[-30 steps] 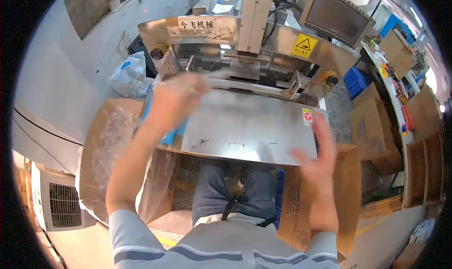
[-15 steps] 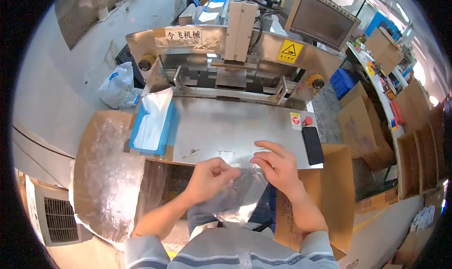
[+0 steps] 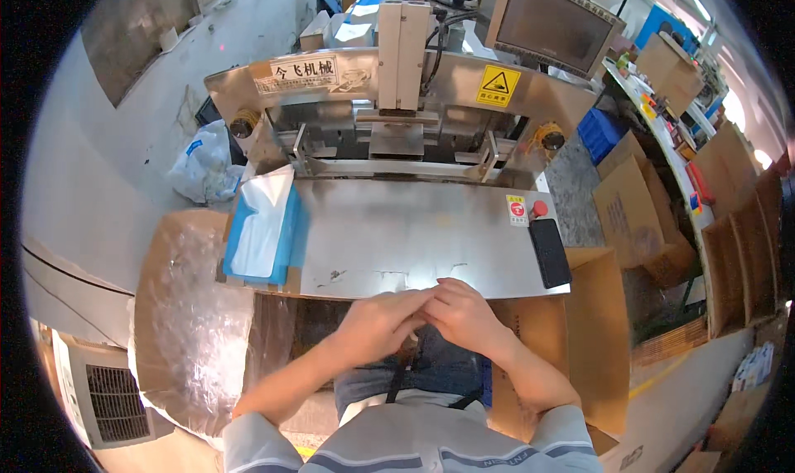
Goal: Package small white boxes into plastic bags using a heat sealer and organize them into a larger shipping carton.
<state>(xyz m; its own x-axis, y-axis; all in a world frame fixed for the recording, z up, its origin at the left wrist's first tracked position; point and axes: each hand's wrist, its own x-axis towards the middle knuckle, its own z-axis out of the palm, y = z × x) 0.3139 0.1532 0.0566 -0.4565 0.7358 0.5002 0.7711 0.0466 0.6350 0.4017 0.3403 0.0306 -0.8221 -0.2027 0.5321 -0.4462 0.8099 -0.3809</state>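
My left hand (image 3: 379,324) and my right hand (image 3: 465,314) meet just in front of the near edge of the metal worktop (image 3: 414,224). Their fingers overlap and are closed against each other, so whatever lies between them is hidden. On the left of the worktop stands a blue box (image 3: 296,233) with white sheets (image 3: 263,229) in it. At the right end lie a black phone (image 3: 550,253) and a red push button (image 3: 540,209).
Behind the worktop is a metal machine frame with an upright grey column (image 3: 403,55) and a monitor (image 3: 553,30). A carton lined with clear plastic (image 3: 199,307) stands at the left. An open cardboard box (image 3: 596,332) stands at the right.
My hands have come together from apart. The clear plastic bag that hung between them is no longer plainly visible. The view has shifted slightly.
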